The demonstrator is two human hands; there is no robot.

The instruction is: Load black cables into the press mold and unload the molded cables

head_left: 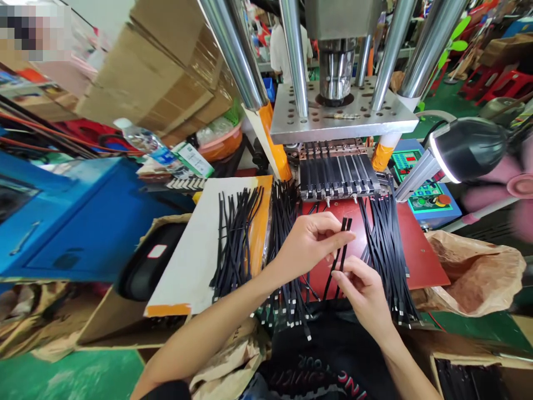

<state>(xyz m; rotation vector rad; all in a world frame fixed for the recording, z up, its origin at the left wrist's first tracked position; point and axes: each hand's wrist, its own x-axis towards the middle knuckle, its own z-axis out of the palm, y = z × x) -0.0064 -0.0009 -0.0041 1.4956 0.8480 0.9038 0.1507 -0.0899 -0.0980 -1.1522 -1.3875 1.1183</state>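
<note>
Two thin black cables (343,244) stand nearly upright side by side over the red board (420,250). My left hand (316,239) pinches them near their upper ends, thumb and fingers pressed together. Lower down, my right hand (360,283) has its fingertips closed on the same cables. Just beyond both hands, the black fixture (339,175) under the press plate (341,114) bears several cable pieces in a row. One bundle of black cables (385,250) lies to the right of my hands, and another bundle (285,239) is partly behind my left forearm.
More cables (237,239) lie on the white board (191,244) at left. A lamp (466,150) and a control box (433,203) stand at right, above a brown paper bag (478,272). A bottle (145,141) and blue machine (75,216) are at left. A person (287,50) is behind the press.
</note>
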